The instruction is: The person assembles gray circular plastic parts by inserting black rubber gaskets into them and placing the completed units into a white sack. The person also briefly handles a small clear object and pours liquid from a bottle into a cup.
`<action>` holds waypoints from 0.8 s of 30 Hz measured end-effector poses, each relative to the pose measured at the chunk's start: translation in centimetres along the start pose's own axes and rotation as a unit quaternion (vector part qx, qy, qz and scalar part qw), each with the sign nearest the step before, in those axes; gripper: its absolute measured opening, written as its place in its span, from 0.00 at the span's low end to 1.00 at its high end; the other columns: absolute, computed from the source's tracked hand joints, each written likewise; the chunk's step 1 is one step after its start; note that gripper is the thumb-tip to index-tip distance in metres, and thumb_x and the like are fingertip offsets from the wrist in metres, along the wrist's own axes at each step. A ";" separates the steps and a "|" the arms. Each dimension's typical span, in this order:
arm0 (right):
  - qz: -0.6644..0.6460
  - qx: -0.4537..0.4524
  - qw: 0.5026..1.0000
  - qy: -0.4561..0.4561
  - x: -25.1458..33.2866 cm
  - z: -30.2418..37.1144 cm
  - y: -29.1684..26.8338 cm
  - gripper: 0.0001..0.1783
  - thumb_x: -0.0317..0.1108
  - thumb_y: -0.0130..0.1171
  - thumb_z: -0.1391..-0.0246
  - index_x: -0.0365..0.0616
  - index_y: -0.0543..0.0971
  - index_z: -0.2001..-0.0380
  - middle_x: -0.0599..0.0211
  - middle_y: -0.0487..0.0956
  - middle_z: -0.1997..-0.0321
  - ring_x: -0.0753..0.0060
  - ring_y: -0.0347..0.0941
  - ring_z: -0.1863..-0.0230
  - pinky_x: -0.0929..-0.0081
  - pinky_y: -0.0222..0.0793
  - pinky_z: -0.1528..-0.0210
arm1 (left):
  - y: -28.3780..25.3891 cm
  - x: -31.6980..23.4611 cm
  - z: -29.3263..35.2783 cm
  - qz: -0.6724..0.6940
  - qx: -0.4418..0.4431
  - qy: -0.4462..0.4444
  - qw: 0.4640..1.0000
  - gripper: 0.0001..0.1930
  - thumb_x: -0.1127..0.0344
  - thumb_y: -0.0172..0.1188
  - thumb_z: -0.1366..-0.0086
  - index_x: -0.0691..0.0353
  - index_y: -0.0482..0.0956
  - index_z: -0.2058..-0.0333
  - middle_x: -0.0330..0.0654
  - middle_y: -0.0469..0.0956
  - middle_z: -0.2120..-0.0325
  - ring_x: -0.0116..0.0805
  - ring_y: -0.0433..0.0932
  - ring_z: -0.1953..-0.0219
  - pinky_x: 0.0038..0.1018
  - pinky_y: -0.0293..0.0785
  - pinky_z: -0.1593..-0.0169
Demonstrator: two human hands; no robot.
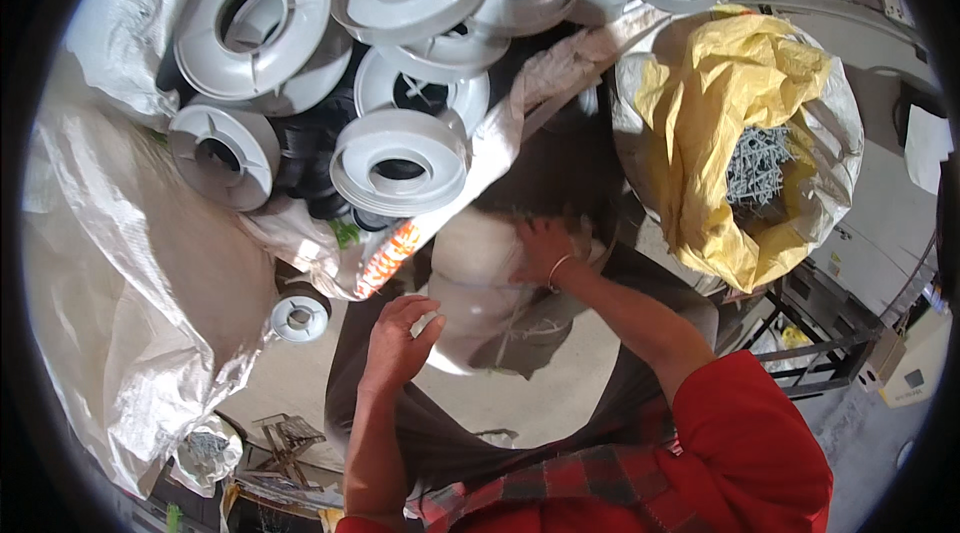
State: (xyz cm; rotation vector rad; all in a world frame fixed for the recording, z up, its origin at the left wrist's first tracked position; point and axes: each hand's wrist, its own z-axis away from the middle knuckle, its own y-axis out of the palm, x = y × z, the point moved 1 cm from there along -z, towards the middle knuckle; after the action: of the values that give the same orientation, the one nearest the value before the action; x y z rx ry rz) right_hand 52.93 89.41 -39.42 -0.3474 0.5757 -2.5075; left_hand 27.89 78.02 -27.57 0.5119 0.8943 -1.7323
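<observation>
A full whitish woven sack (470,253) stands between my knees. My right hand (546,249), with a thin band at its wrist, rests on the sack's upper right part, its fingers stretched out and partly in shade. To the left of the sack, my left hand (404,341) is raised with nothing in it, fingers bent and thumb apart. Beyond my hands lies a large open white sack (478,165) piled with grey flanged plastic rings (400,165) and several black parts among them.
At the right stands a sack with a yellow liner (700,163) holding many grey screw-like pieces (760,168). Big white sacks (150,263) fill the left side. One grey ring (300,318) lies on the floor. A dark metal frame (825,353) stands at the lower right.
</observation>
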 end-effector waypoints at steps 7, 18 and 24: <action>-0.056 0.020 0.997 -0.056 3.3 0.2 0.5 0.57 0.59 0.70 0.74 0.55 0.59 0.38 0.52 0.65 0.44 0.40 0.58 0.41 0.50 0.59 0.42 | -4.6 -2.5 -3.6 -0.045 0.192 0.022 0.980 0.10 0.66 0.64 0.45 0.65 0.81 0.66 0.46 0.79 0.68 0.39 0.77 0.62 0.30 0.73 0.58; -0.701 -0.433 0.522 0.221 -16.3 -20.9 0.5 0.13 0.41 0.60 0.54 0.44 0.78 0.69 0.60 0.78 0.64 0.62 0.72 0.68 0.59 0.71 0.69 | -3.9 -6.1 -5.2 -0.240 0.058 0.155 0.957 0.14 0.58 0.62 0.46 0.63 0.81 0.69 0.47 0.77 0.72 0.49 0.76 0.66 0.39 0.72 0.63; -0.856 -0.243 0.423 0.172 -14.5 -21.3 -5.1 0.23 0.52 0.60 0.56 0.55 0.75 0.57 0.67 0.72 0.52 0.60 0.65 0.49 0.50 0.68 0.58 | -2.4 -5.8 -3.2 -0.253 0.030 0.136 0.957 0.13 0.61 0.61 0.45 0.63 0.79 0.66 0.49 0.77 0.68 0.51 0.75 0.64 0.40 0.72 0.60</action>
State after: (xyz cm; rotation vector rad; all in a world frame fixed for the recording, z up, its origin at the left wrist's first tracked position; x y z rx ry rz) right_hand 55.00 108.33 -57.49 -1.0433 1.8448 -4.3491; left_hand 27.34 84.41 -24.65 0.6082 1.2515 -2.1924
